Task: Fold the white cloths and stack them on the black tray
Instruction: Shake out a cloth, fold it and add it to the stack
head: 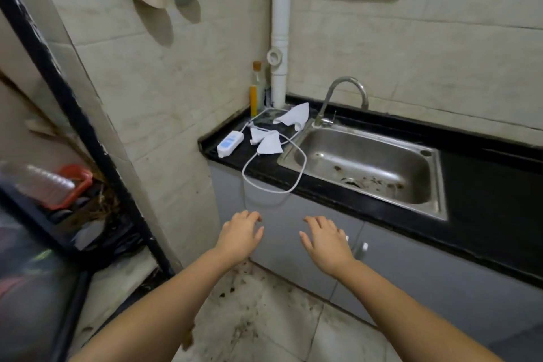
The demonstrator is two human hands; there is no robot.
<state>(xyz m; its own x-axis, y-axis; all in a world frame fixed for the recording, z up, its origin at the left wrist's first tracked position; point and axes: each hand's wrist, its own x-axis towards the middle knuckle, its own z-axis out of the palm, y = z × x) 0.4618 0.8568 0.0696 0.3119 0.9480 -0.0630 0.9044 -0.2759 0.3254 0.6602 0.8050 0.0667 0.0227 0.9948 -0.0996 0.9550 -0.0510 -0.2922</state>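
Three crumpled white cloths lie on the black counter left of the sink: one [293,116] on a dark tray [266,117] near the wall, a small one [256,135] and another [270,144] closer to the counter's front. My left hand [239,236] and my right hand [326,241] are stretched out in front of the grey cupboard doors, below the counter, palms down with fingers relaxed. Both hold nothing and are well short of the cloths.
A white device [230,143] with a looping cable [274,176] lies beside the cloths and hangs over the counter edge. A steel sink [364,167] with a tap [343,100] is to the right. Bottles [256,88] stand in the corner. A black rack [58,185] is at the left.
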